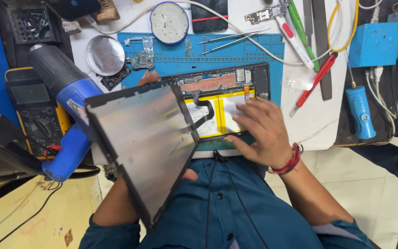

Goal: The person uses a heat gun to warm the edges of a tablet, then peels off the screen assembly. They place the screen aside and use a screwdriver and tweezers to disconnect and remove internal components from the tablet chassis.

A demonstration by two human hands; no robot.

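The left hand [187,174] holds the lifted screen panel [139,143] from beneath; a thumb shows at its lower edge and fingertips [149,76] at its far edge, so the fingers are closed on the panel. The panel tilts up toward nine o'clock, hinged open like a book from the tablet body [224,108]. The body lies flat on the blue mat [236,53] on the bench [321,120], long axis running three to nine o'clock. The right hand [259,131] rests spread and flat on the body's yellow battery area, gripping nothing, pressing it down. A black flex cable [203,117] loops between panel and body, at nine o'clock from the right hand, which is nearer to it.
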